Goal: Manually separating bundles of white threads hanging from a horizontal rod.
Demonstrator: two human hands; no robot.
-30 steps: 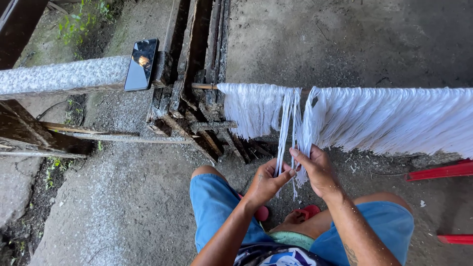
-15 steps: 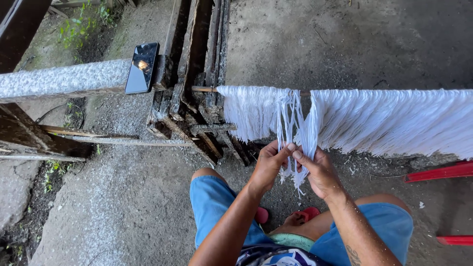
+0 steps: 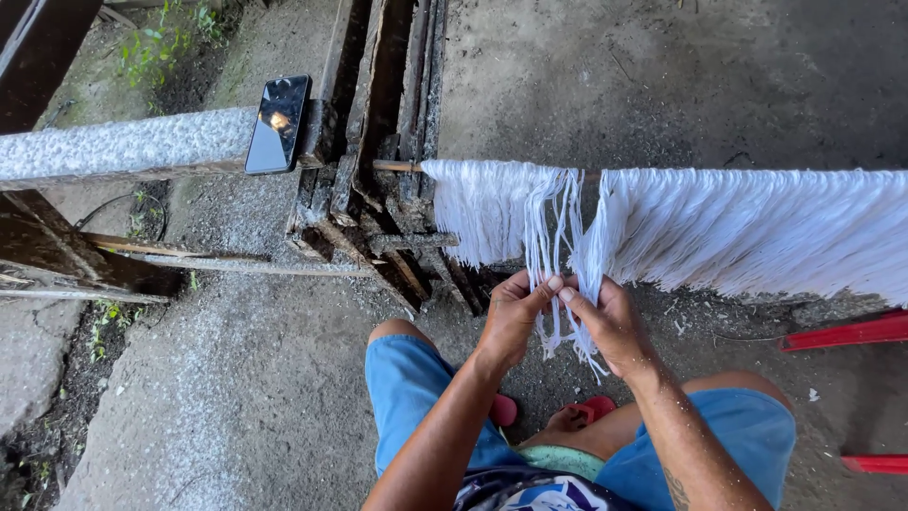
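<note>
A long fringe of white strands (image 3: pixel 738 227) hangs from a thin horizontal rod (image 3: pixel 395 166) across the view. A small bunch of strands (image 3: pixel 556 222) is pulled apart from the rest near the fringe's left part. My left hand (image 3: pixel 511 317) and my right hand (image 3: pixel 610 326) meet just below the rod, fingertips touching, both pinching this bunch. The loose ends dangle below my hands, above my knees in blue shorts (image 3: pixel 407 388).
A dark phone (image 3: pixel 276 123) lies on a grey ledge (image 3: pixel 123 142) at the left. Old dark wooden beams (image 3: pixel 378 142) stand behind the rod's left end. Red bars (image 3: pixel 842 331) lie at the right on the concrete floor. Red sandals (image 3: pixel 591 409) are under my legs.
My hands have risen along the separated bunch and come together; a second ago they held it lower, with the left hand below the right.
</note>
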